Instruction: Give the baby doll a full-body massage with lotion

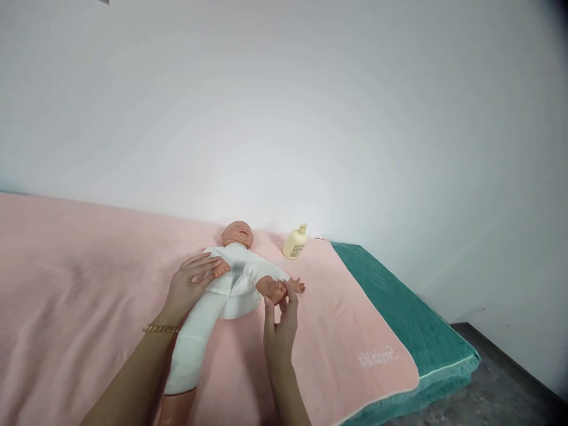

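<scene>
A baby doll [235, 281] with a white cloth body lies on its back, its head toward the wall. My left hand [190, 283] is closed around the doll's hand [222, 268] over its chest, fingers on top. With thumb and fingers, my right hand [281, 328] grips the doll's foot [276, 291], whose leg is bent up toward the belly. The doll's other leg [193, 349] stretches down past my left wrist. Beyond my right fingertips shows the doll's other hand [298, 286].
A pale yellow pump bottle [295, 243] stands beside the doll near the wall [284, 118]. The pink blanket [346, 331] covers most of a green mattress [399, 302], whose edge drops to a dark floor [501, 390] at right.
</scene>
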A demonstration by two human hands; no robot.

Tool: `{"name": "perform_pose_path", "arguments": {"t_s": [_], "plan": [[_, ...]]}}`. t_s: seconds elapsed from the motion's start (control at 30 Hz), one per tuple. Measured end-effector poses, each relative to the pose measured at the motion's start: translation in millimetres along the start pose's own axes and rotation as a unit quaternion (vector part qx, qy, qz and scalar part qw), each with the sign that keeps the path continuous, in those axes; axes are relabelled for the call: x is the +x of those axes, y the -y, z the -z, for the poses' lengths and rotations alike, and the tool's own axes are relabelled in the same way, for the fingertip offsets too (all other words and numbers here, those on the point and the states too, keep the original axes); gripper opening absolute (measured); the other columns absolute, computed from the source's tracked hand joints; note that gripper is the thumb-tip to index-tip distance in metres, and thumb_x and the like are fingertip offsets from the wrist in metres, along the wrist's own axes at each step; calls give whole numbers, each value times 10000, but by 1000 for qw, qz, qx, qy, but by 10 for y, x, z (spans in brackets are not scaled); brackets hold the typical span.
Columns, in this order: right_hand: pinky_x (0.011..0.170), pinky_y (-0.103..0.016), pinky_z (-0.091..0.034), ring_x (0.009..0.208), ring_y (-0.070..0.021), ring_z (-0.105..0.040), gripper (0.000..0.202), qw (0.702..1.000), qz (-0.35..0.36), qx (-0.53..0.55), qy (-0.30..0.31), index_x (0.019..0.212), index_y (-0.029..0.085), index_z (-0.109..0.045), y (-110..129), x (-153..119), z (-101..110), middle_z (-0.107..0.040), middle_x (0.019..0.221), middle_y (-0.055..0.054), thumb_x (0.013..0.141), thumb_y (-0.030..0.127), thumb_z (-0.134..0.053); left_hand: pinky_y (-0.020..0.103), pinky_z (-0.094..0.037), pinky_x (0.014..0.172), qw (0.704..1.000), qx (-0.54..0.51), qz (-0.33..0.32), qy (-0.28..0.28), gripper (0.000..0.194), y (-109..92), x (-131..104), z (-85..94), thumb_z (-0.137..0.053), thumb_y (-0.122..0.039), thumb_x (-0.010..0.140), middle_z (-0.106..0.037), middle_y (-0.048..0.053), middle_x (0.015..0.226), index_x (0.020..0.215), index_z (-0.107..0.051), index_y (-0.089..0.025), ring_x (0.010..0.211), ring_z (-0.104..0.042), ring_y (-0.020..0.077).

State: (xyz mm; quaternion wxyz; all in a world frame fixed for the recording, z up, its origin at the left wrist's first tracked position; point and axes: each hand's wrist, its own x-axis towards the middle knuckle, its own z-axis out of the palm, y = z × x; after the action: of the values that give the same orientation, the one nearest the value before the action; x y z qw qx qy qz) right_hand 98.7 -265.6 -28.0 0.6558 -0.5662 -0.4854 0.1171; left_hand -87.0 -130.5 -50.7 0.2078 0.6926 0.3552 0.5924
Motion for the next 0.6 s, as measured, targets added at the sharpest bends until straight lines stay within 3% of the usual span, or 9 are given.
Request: {"name": "perform_pose_path", "arguments": {"t_s": [0.33,0.6], "plan": [[1016,-439,-482,1234,-244,-559,420,1000,9,-13,2,1324,226,-457,-24,-45,-33,-536,1362,-137,935,360,-542,481,-484,1022,994,51,-58,77,175,92,22,-23,-641,-337,831,-741,24,1119,910,-785,-276,1185,-571,268],[986,-396,-510,1216,-230,-571,400,999,26,-34,-7,1317,222,-477,39,-206,134,-564,1329,-130,940,339,-541,482,-466,1058,999,33,-4,42,207,-14,15,-8,-649,-360,814,-738,23,1126,954,-775,-271,1247,-558,269]]}}
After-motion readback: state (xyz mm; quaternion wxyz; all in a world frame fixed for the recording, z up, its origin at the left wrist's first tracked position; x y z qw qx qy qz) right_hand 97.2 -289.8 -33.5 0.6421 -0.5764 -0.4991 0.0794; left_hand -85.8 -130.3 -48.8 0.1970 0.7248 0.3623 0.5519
